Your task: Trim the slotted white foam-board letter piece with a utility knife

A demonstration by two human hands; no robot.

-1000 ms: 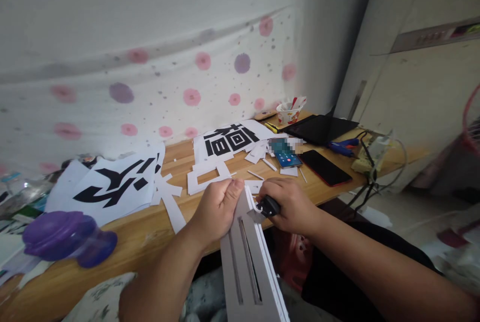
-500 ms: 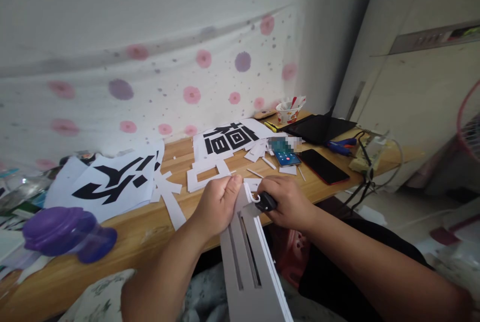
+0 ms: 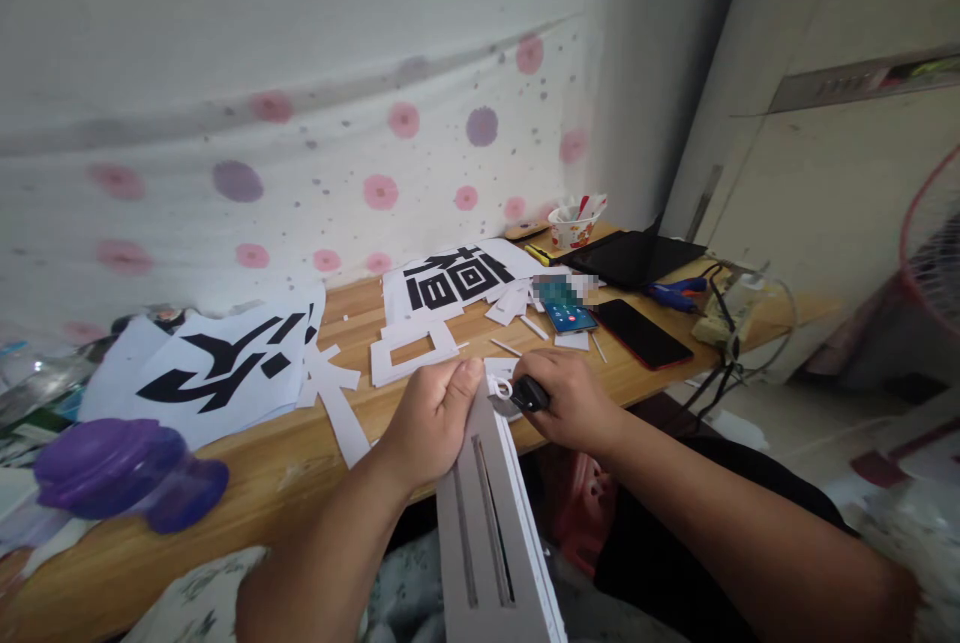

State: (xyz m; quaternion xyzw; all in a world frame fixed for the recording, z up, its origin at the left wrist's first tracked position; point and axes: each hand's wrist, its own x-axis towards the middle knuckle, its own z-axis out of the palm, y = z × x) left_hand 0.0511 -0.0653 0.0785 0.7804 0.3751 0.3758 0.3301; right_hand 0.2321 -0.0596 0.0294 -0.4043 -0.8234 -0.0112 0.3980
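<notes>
My left hand [image 3: 429, 423] is closed around the upper end of a long white board [image 3: 487, 625] with two narrow slots, thumb along its top. The board slants down toward my lap, and its right edge shows several layers. In my right hand [image 3: 574, 395] is a black-handled knife [image 3: 531, 394], its grey blade lying against the upper right edge of the board. A thin white curl [image 3: 501, 386] stands at the blade. The fingers partly hide the handle.
On the wooden table [image 3: 300, 468] are sheets with black characters [image 3: 225, 358], a cut-out white frame [image 3: 382, 363], scraps, a lit phone [image 3: 566, 308] and a dark phone [image 3: 643, 333]. A purple container [image 3: 112, 463] stands left; blue-handled pliers [image 3: 675, 296] and cables lie right.
The knife has shifted slightly up and left at the board's top edge, and the white curl looks larger. The board's lower end has swung a little left. Both hands keep their hold.
</notes>
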